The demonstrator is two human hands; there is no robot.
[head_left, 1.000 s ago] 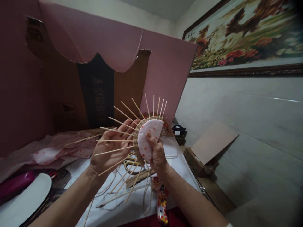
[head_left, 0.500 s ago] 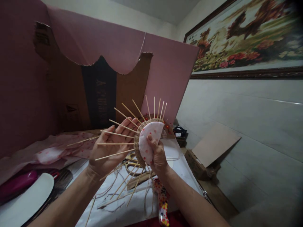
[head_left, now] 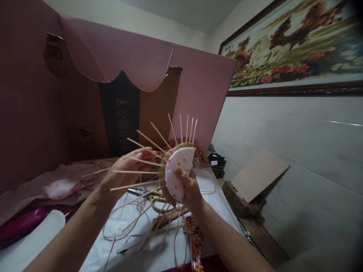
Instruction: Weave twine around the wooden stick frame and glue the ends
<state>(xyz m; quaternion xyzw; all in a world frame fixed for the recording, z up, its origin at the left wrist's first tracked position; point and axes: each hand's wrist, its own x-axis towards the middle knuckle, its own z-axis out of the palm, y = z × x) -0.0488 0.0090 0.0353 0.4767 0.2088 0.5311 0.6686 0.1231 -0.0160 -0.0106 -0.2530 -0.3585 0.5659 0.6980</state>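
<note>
A half-round piece covered in white cloth with red dots point(head_left: 177, 160) is held upright in front of me. Woven twine point(head_left: 163, 177) edges its curved side, and thin wooden sticks point(head_left: 136, 172) fan outward from that edge. My right hand point(head_left: 192, 190) grips the piece at its lower right, thumb pressed on the cloth. Among the sticks on the left is my left hand point(head_left: 124, 166), its fingers drawn together and pointing at the woven edge. Thin strands show by its fingertips, but whether it pinches one is partly hidden by sticks.
Scissors with yellow handles point(head_left: 155, 198) lie on the white tabletop point(head_left: 210, 181) beneath, among loose twine and a wooden strip point(head_left: 170, 217). Dotted cloth point(head_left: 65, 185) and a magenta object point(head_left: 22, 224) are at left. A pink cardboard box point(head_left: 204, 83) stands behind.
My left hand has turned from palm-up with spread fingers to fingers drawn together near the woven edge. The half-round piece stays in my right hand, shifted slightly left.
</note>
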